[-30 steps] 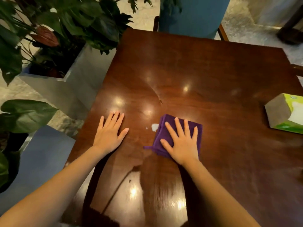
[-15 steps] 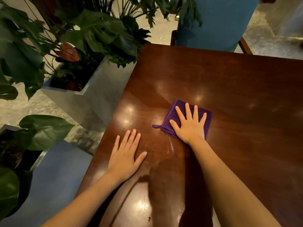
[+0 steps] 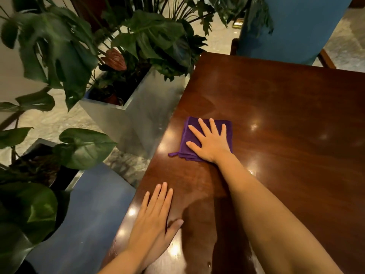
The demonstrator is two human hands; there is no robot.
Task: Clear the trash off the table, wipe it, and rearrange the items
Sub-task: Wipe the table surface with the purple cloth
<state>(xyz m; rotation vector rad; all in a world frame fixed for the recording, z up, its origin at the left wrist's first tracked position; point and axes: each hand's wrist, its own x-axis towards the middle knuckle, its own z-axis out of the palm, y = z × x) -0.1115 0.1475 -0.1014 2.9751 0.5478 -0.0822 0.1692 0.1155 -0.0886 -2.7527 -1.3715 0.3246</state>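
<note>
Head view: dark wooden table (image 3: 286,119), glossy. Grey planter (image 3: 138,119) with leafy plants stands just beside its left edge. Right hand (image 3: 212,144) lies flat on a folded purple cloth (image 3: 188,133) near that edge, fingers (image 3: 203,125) spread wide. Left hand (image 3: 153,220) flat on the table, fingers together, holding nothing.

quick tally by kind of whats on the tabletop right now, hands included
purple cloths: 1, folded purple cloth near the left edge of the table
hands: 2, right hand flat on the cloth, left hand flat on the bare wood
total: 3
</note>
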